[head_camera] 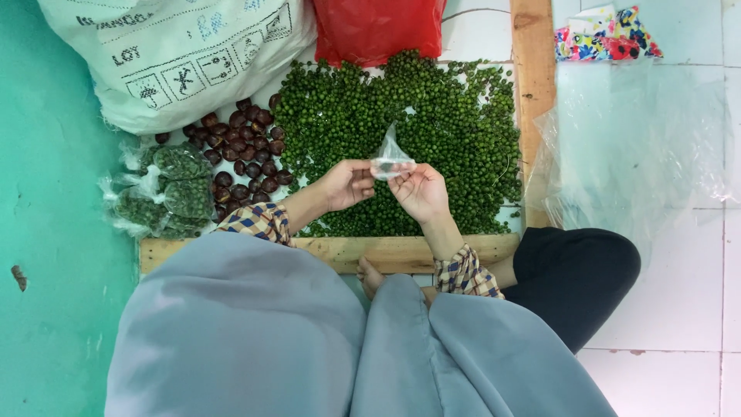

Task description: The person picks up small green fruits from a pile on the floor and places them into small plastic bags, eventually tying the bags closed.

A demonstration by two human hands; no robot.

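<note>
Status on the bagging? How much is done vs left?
Done: a few filled clear bags lie stacked at the frame's left. In hand: left hand and right hand hold a small clear bag, nearly empty. Left: a big heap of green berries and the dark brown nuts lie loose.

White tiled floor (679, 309) on the right, thin grout lines, a few small stains. Teal painted surface (54, 232) fills the left side, a dark chip low on it. A pale wooden frame (401, 251) runs across the near edge and up the right, far end reaching the top. Flat, even light, no hard shadows.
</note>
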